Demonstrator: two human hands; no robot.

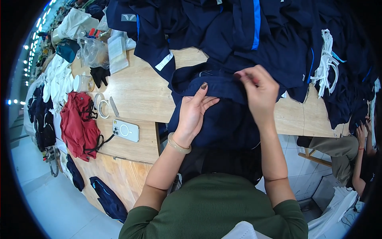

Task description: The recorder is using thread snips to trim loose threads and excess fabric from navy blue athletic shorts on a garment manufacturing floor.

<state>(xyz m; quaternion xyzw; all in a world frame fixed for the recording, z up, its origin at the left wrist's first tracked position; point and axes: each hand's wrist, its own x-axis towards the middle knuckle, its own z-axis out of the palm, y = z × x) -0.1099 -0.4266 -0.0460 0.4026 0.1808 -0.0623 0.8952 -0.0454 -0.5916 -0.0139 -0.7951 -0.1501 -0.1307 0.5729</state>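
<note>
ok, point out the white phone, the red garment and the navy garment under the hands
white phone (125, 130), head view, middle of its back.
red garment (78, 123), head view, middle of the crumpled fabric.
navy garment (225, 119), head view, fabric between the forearms.

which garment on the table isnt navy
The red garment with black straps, lying left of the white phone; the garments under both hands are dark navy.
</note>
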